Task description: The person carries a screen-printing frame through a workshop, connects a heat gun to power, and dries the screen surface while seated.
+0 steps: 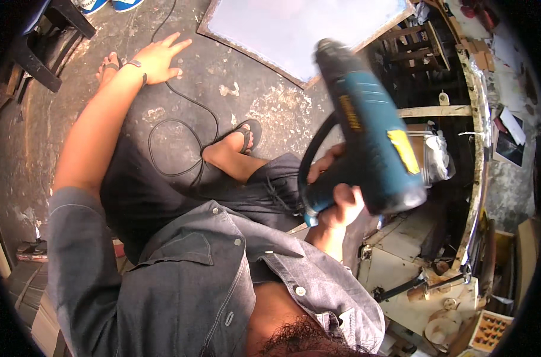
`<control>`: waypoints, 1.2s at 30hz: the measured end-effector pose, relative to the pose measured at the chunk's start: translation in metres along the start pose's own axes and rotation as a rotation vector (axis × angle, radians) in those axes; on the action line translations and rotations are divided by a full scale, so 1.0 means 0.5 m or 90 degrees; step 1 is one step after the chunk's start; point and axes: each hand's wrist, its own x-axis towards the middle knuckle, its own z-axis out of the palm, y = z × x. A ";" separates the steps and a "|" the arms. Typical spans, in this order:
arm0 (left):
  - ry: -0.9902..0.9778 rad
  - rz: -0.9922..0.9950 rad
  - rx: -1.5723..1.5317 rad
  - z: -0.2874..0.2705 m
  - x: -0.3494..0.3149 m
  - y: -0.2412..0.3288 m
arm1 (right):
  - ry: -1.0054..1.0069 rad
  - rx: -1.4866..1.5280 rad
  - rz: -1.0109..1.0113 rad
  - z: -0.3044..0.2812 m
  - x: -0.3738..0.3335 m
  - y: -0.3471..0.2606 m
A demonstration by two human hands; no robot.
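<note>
A teal heat gun (pixel 374 125) with a metal nozzle and a yellow patch on its body is in my right hand (pixel 345 205), whose fingers wrap round the handle. Its nozzle points up and away, towards the edge of a pale, flat panel (pixel 300 27) with a worn brown rim. The gun looks slightly smeared by motion. Stretched out to the far left, my left hand (pixel 157 60) is open, fingers spread and holding nothing. A black cord (pixel 193 101) runs below that hand and loops on the floor near my foot.
A dark stool (pixel 38 56) stands at the far left, beside blue and white cans (pixel 124 5). On my right are a worn frame (pixel 476 149), a plastic bag (pixel 440 157) and a stained pale surface (pixel 395 285). The dark floor (pixel 181 137) has flaking patches.
</note>
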 end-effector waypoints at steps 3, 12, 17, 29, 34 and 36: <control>-0.184 -0.063 -0.045 -0.001 -0.010 -0.017 | -0.076 -0.049 0.129 -0.032 -0.012 0.052; -0.259 -0.065 -0.077 0.005 -0.006 -0.031 | -0.067 0.024 0.104 0.001 0.009 0.038; -0.258 -0.084 -0.055 0.005 -0.008 -0.021 | -0.075 0.060 -0.166 0.030 0.044 -0.020; -0.268 -0.075 -0.045 0.017 -0.003 -0.019 | -0.139 0.078 0.209 -0.001 0.003 0.064; -0.259 -0.054 -0.041 0.024 -0.010 -0.033 | -0.102 0.092 0.099 0.010 0.009 0.045; -0.261 -0.067 -0.043 0.019 -0.011 -0.035 | -0.079 0.114 0.014 0.014 0.017 0.019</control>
